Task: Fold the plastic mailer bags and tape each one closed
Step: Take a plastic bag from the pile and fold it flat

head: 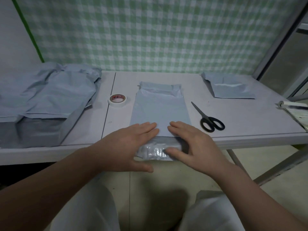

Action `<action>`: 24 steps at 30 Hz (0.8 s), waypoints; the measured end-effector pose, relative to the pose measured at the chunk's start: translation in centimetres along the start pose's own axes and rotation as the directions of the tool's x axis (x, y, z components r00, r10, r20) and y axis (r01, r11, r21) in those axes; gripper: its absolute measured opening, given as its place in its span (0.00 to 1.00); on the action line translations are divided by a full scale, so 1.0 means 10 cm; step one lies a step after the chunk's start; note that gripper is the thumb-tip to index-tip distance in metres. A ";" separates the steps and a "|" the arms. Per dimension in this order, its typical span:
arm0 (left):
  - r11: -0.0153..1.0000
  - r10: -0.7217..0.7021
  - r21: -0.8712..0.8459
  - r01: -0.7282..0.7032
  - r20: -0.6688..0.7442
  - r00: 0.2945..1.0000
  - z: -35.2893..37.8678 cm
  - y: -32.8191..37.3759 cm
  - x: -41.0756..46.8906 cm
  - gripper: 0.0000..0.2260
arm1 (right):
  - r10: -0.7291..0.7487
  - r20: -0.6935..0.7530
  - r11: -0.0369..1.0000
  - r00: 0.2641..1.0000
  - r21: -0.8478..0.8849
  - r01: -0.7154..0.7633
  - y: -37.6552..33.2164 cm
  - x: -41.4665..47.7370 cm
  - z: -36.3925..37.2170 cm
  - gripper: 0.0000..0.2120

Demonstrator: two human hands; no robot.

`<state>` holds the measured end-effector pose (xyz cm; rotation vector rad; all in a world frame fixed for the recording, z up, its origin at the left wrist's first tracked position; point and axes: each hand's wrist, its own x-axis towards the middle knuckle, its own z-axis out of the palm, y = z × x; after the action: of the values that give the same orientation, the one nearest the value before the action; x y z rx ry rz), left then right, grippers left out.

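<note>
The mailer bag lies flat in the middle of the bench, its near end drooping over the near edge, where a glossy strip shows. We judge it very light, thin and limp, and slick enough to slide, so it wants flat palms to pin it and a pinch at the overhanging end to raise the fold. Our left hand and right hand rest on it at the near edge, fingers straight and slightly apart, clamped on nothing; the right thumb touches the glossy strip. The hands hide the bag's near corners, and we cannot tell whether that strip is adhesive liner or plain film. The tape roll sits beside the bag toward the left edge and the scissors toward the right edge; the tape's free end is too small to make out.
</note>
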<state>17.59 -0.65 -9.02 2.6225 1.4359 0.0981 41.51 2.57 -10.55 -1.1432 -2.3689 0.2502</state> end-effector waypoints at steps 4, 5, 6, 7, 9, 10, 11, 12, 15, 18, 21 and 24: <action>0.987 0.086 0.146 -0.064 -0.150 0.985 0.09 -0.03 -0.04 0.40 | -0.115 0.037 0.972 0.993 -0.201 0.120 0.05 -0.13 0.10 0.47; 0.988 0.093 0.141 -0.068 -0.181 0.979 0.10 -0.03 -0.04 0.36 | -0.131 0.059 0.960 0.990 -0.243 0.141 0.05 -0.15 0.10 0.48; 0.990 0.092 0.122 -0.066 -0.222 0.971 0.09 -0.01 -0.04 0.32 | -0.142 0.074 0.949 0.987 -0.274 0.157 0.06 -0.17 0.11 0.47; 0.994 0.080 0.089 -0.058 -0.262 0.962 0.07 0.02 -0.04 0.28 | -0.149 0.075 0.944 0.986 -0.286 0.164 0.06 -0.19 0.11 0.46; 0.999 0.039 0.002 -0.041 -0.341 0.939 0.04 0.04 -0.05 0.24 | -0.147 0.031 0.958 0.989 -0.244 0.150 0.07 -0.20 0.11 0.39; 0.998 0.008 -0.056 -0.030 -0.368 0.930 0.03 0.03 -0.05 0.23 | -0.135 -0.017 0.975 0.991 -0.182 0.129 0.09 -0.20 0.11 0.34; 0.993 -0.029 -0.117 -0.018 -0.389 0.921 0.02 0.01 -0.04 0.23 | -0.108 -0.078 0.991 0.991 -0.092 0.101 0.11 -0.20 0.10 0.29; 0.985 -0.066 -0.171 -0.007 -0.416 0.907 0.01 0.00 -0.02 0.23 | -0.069 -0.131 0.997 0.989 0.010 0.071 0.12 -0.18 0.09 0.24; 0.948 -0.229 -0.305 0.086 -0.473 0.851 -0.04 -0.03 0.04 0.16 | 0.100 -0.202 0.966 0.974 0.255 -0.046 0.09 -0.10 0.01 0.18; 0.890 -0.407 -0.401 0.217 -0.485 0.774 -0.07 -0.02 0.14 0.10 | 0.328 -0.254 0.898 0.910 0.383 -0.217 0.00 0.05 -0.02 0.09; 0.845 -0.497 -0.455 0.281 -0.474 0.727 -0.08 -0.02 0.26 0.08 | 0.447 -0.293 0.874 0.845 0.347 -0.341 -0.05 0.16 0.02 0.09; 0.821 -0.551 -0.442 0.360 -0.454 0.700 -0.09 -0.02 0.37 0.07 | 0.479 -0.318 0.871 0.818 0.288 -0.398 -0.10 0.23 0.06 0.16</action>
<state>19.25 2.66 -8.18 1.9521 2.0101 1.0375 39.37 3.77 -9.87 -1.4763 -1.6728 0.3848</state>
